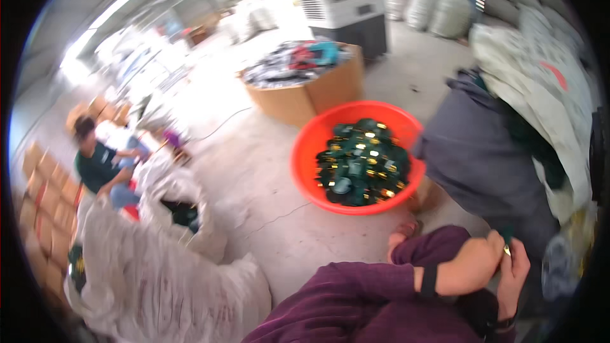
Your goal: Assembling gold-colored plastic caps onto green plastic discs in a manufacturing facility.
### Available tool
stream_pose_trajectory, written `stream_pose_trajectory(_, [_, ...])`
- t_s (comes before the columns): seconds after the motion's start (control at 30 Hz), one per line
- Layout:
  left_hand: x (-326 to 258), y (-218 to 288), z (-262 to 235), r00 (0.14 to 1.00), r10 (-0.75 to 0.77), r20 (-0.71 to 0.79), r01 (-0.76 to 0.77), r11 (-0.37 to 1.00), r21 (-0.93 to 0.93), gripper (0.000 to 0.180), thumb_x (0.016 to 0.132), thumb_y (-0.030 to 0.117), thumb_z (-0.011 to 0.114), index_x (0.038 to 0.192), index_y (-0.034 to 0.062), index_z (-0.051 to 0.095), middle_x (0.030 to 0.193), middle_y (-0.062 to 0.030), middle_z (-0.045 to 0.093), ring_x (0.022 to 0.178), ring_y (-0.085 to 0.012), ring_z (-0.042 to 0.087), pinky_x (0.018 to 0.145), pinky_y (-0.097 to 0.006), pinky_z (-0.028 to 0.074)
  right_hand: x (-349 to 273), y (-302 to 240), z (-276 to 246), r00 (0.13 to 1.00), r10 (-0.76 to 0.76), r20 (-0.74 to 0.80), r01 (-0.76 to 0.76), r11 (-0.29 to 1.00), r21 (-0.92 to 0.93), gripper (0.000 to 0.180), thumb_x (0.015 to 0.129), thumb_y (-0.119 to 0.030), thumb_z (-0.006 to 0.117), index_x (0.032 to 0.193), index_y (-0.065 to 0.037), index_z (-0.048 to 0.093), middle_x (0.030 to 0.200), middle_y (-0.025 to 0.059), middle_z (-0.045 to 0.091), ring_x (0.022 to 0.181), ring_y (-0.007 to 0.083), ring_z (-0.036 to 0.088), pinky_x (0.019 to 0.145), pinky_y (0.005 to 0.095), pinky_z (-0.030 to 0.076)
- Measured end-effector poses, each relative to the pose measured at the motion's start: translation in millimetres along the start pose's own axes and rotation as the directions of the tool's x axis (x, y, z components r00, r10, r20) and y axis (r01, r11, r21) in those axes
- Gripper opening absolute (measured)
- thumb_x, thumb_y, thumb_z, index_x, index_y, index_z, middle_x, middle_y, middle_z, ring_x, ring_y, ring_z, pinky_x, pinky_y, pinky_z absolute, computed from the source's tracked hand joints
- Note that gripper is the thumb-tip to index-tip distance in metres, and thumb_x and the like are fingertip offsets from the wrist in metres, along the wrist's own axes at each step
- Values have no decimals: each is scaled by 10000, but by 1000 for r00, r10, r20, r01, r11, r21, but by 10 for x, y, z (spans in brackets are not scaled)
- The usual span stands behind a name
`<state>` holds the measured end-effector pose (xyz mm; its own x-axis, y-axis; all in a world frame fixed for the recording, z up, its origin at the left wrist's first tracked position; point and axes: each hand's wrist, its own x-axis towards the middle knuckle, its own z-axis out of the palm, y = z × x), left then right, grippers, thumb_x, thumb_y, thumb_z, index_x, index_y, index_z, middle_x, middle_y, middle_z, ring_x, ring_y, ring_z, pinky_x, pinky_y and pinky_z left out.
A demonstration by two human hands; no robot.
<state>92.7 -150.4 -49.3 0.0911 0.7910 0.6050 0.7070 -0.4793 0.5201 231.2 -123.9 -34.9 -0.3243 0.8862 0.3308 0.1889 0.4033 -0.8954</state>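
Note:
My left hand [467,270], with a dark band round its wrist, is closed at the lower right, its fingertips meeting those of my right hand [516,274]. Between the fingers of both hands is a small dark green piece with a shiny gold part [506,249]; its exact kind is too small to make out. Ahead and to the left of my hands, an orange-red tub [305,194] holds a heap of similar green-and-gold pieces [362,162].
A cardboard box of mixed cloth [330,92] stands behind the tub, near a grey-white air cooler [346,0]. Grey cloth and sacks [483,152] pile up on the right. White sacks [165,273] fill the lower left; another person [98,165] sits beyond them beside stacked cartons [47,197].

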Motion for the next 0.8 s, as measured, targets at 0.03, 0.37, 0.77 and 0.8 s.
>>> stream_pose_trajectory(0.03, [16,-25,8,997,72,0,-72,997,3,311,643,83,657,867,-43,481,758,-176,502,584,-307,576,474,-398,454,42,11,-34,988,138,66,-149,970,191,192,902,-70,473,1038,33,562,806,27,606,690,63,545,588,216,442])
stream_pose_trajectory(0.37, [-324,-1434,-927,710,-674,-205,452,659,-601,204,747,28,543,932,-51,576,697,-39,599,528,-88,562,468,-278,451,371,268,315,881,181,438,-347,875,338,267,911,-123,543,1119,44,544,812,91,623,560,121,580,517,231,487])
stream_pose_trajectory(0.77, [909,-1211,-1044,982,27,-186,-9,996,93,389,740,38,622,1117,-25,550,1040,-208,596,929,-380,589,790,-419,484,519,32,-15,947,-128,295,156,985,-75,220,822,14,600,1041,-2,609,755,62,616,591,118,591,552,234,463])
stream_pose_trajectory(0.8, [1118,-1137,-930,989,84,-125,-73,993,92,326,763,59,595,1076,-28,586,989,-201,625,876,-340,626,763,-382,492,485,-42,-90,938,-219,270,258,959,-117,226,808,27,607,1032,-5,617,741,72,612,586,130,594,548,237,461])
